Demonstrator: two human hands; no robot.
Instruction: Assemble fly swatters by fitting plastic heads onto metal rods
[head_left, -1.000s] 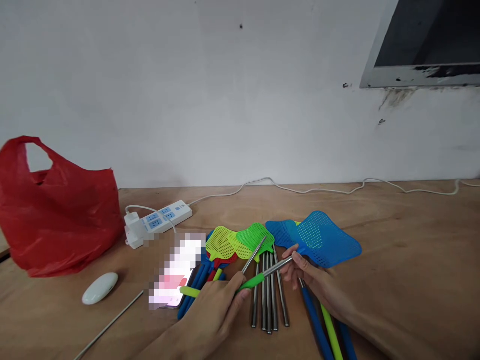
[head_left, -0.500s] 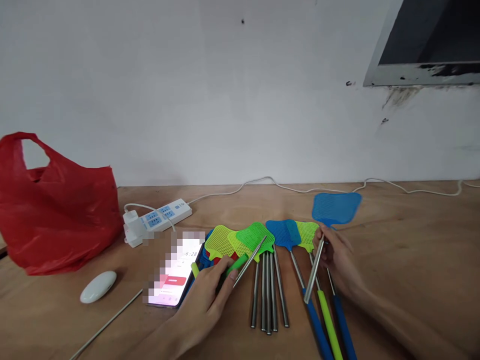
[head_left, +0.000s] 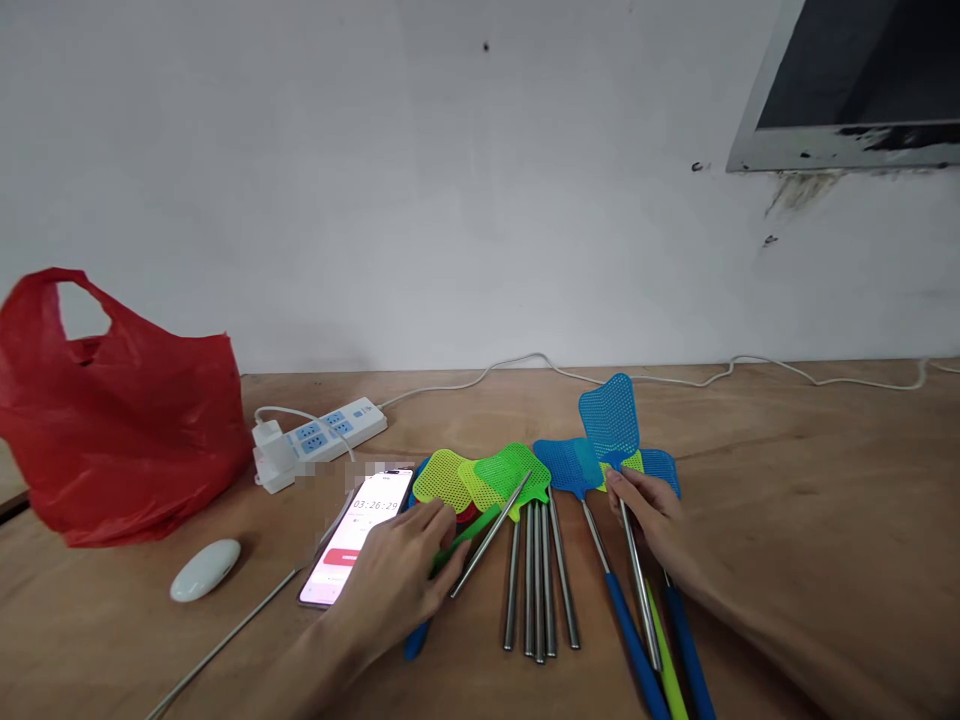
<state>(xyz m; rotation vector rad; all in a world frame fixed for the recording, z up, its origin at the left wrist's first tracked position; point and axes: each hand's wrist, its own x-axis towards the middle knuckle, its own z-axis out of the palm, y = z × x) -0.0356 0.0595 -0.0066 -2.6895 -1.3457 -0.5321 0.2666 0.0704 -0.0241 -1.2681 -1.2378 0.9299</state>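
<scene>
My right hand (head_left: 649, 510) pinches a blue fly swatter (head_left: 611, 418) just under its mesh head. Its bare metal rod (head_left: 640, 590) slants down toward me, with no coloured grip on it. My left hand (head_left: 397, 565) is closed around a green swatter handle (head_left: 480, 528), partly hidden by the fingers. Near its thumb lies a loose metal rod (head_left: 491, 535). Green and yellow-green swatter heads (head_left: 442, 480) overlap beside that hand, and several metal rods (head_left: 540, 590) extend below them. Under my right hand are swatters with a blue handle (head_left: 634, 640) and a yellow-green handle (head_left: 667, 655).
A lit phone (head_left: 345, 555) lies left of my left hand. Farther left are a white oval object (head_left: 205, 570), a red plastic bag (head_left: 127, 430) and a power strip (head_left: 352, 423). A white cable (head_left: 480, 375) runs along the wall.
The blue swatter in my right hand has turned: its head swung left and upright, its rod now points down toward me. My left hand shifted slightly left, uncovering a blue handle end below.
</scene>
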